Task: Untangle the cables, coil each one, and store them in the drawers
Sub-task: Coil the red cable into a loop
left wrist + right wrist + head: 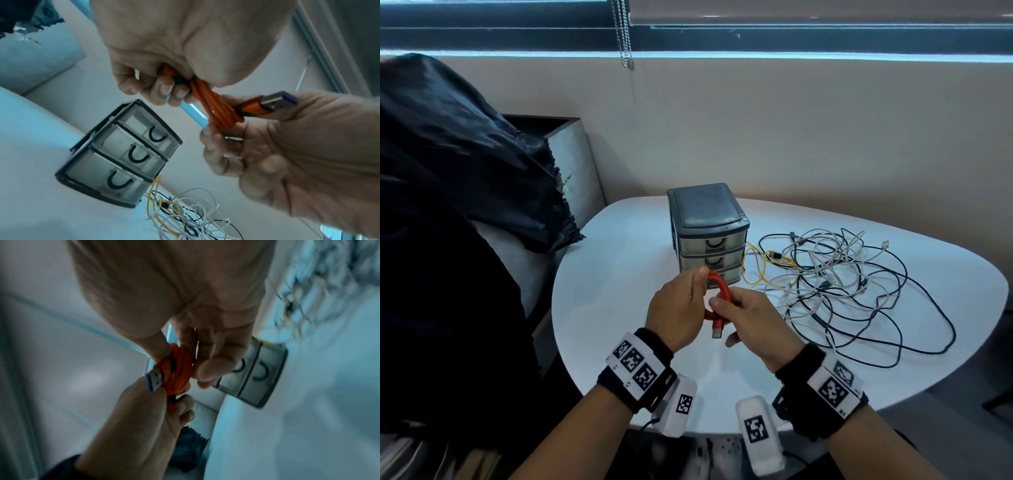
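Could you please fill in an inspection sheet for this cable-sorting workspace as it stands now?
Surface: white rounded table, bare in front of the drawers.
Job's things: orange cable, coiled, held above the table; drawer unit with three drawers, all closed.
Clutter: nothing seen beyond the cables.
Grippers: left hand grips one side of the coil; right hand pinches the other side, with the USB plug sticking out beside it.
Cables: tangled pile of white, black and yellow cables lies right of the drawer unit, not yet sorted.
Surroundings: dark cloth on a seat to the left; window blind chain behind.
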Demonstrator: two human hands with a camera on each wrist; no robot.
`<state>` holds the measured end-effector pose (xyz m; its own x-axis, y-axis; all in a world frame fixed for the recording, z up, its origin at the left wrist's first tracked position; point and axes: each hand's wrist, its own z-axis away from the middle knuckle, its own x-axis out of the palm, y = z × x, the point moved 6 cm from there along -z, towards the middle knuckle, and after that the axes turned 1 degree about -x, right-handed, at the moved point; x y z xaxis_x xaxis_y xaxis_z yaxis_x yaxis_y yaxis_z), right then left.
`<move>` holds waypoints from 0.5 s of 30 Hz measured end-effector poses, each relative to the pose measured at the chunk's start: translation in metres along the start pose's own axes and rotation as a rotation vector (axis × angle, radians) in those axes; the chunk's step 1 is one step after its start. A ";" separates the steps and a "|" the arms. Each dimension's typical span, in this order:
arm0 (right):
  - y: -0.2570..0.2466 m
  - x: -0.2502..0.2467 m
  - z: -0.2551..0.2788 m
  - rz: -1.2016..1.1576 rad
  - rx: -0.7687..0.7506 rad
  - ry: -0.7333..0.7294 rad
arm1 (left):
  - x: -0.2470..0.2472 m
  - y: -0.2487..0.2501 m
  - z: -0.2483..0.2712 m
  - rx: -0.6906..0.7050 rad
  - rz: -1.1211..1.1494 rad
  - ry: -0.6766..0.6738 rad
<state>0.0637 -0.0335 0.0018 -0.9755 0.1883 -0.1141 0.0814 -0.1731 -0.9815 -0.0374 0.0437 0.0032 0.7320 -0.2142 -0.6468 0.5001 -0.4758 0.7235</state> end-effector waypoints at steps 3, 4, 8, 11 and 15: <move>0.002 -0.005 0.002 0.107 0.020 -0.077 | 0.007 -0.003 0.005 -0.031 -0.003 0.038; 0.003 -0.006 0.002 0.093 0.034 -0.105 | 0.011 -0.005 0.005 -0.046 0.013 0.045; 0.017 -0.022 -0.005 0.077 0.087 0.014 | 0.026 -0.017 0.000 -0.109 0.076 -0.019; 0.045 -0.032 -0.018 0.135 0.151 0.158 | 0.041 -0.040 0.001 -0.194 0.077 -0.094; 0.089 -0.034 -0.037 0.139 0.267 0.205 | 0.058 -0.077 0.008 -0.369 -0.021 -0.272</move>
<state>0.1118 -0.0195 -0.0875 -0.8953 0.3308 -0.2984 0.1274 -0.4517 -0.8830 -0.0370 0.0613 -0.0923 0.5964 -0.4472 -0.6666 0.6810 -0.1577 0.7151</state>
